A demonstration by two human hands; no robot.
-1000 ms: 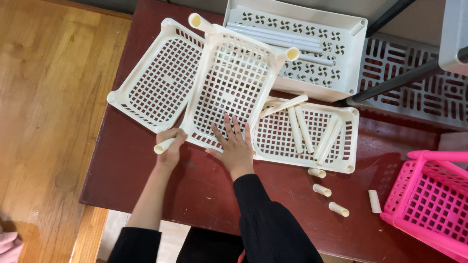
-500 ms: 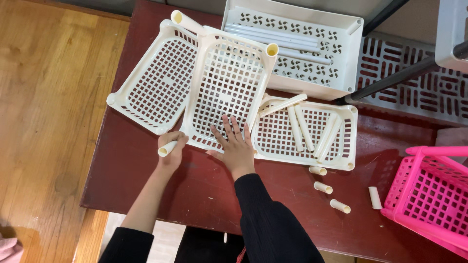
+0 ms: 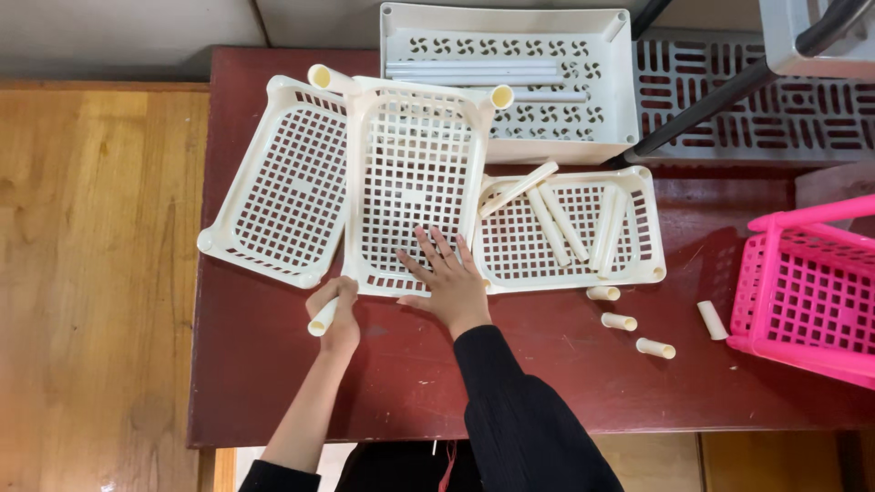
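A short cream tube (image 3: 323,317) is being gripped in the closed left hand (image 3: 335,312), just beside the near left corner of the middle cream lattice tray (image 3: 412,146). That tray is being pressed by the open right hand (image 3: 448,281), fingers spread flat on its near edge. It is being flanked by a second lattice tray (image 3: 284,178) on the left and a third tray (image 3: 638,228), with loose tubes lying in it, on the right. A pink basket (image 3: 807,296) is sitting at the far right of the dark red table (image 3: 547,392).
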